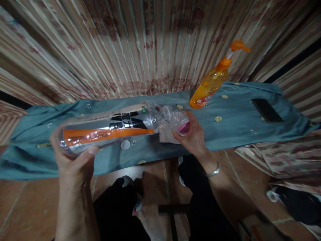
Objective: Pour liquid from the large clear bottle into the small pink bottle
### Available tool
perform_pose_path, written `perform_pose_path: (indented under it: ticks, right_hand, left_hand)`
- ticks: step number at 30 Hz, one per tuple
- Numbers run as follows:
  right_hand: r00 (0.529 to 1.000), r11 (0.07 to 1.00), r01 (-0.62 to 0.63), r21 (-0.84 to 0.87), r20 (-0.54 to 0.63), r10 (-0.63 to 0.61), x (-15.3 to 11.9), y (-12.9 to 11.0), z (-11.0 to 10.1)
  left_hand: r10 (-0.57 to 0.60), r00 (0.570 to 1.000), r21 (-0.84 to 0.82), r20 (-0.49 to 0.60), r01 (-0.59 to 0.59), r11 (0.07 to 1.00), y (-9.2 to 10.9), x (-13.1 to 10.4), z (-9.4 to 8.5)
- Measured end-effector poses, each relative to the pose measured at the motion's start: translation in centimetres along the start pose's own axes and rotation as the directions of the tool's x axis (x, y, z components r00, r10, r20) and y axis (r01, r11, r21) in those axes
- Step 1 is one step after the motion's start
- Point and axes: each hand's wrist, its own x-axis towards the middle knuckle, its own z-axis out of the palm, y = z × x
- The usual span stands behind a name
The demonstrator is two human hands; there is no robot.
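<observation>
My left hand (77,164) is wrapped round the base end of a large clear plastic bottle (107,125) with a silver, black and orange label. The bottle lies nearly level in the air, its neck pointing right. In my right hand (194,137) is a small clear cup (179,121) with pink at its bottom end. Its mouth is against or very close to the bottle's neck; I cannot tell whether they touch. Below them a beige cloth or paper (167,135) lies on the table. A white bottle cap (125,144) rests near the front edge, under the bottle.
An orange pump bottle (209,85) stands at the back, right of centre. A dark phone (267,109) lies at the right on the teal tablecloth (235,124). Striped curtains (150,50) hang behind the narrow table. A black bar (173,209) is below, between my legs.
</observation>
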Motion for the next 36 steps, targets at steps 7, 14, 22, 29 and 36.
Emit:
perform_pose_path:
  ticks: [7,14,22,29,36]
  right_hand:
    - [1.0,1.0,-0.002,0.022,-0.017,0.003,0.03,-0.12,0.05]
    - [1.0,1.0,-0.018,0.02,-0.005,0.019,-0.02,-0.19,0.06]
    - [1.0,1.0,-0.012,0.017,0.0,0.012,-0.04,-0.13,0.18]
    - [1.0,1.0,-0.01,0.029,0.001,0.01,-0.01,-0.13,0.12]
    - [1.0,0.999,-0.019,0.044,0.013,0.018,-0.04,-0.27,0.17]
  left_hand:
    - [-0.102,0.993,-0.12,-0.052,0.095,0.988,0.2,-0.03,0.13]
    - [-0.057,0.998,-0.113,-0.031,0.053,0.992,-0.23,-0.01,-0.09]
    - [-0.043,0.999,-0.117,-0.022,0.04,0.992,-0.07,0.01,-0.2]
    - [-0.06,0.997,-0.131,-0.044,0.054,0.99,-0.11,-0.04,-0.19]
    - [-0.022,1.0,-0.068,-0.005,0.022,0.997,-0.4,0.13,-0.44]
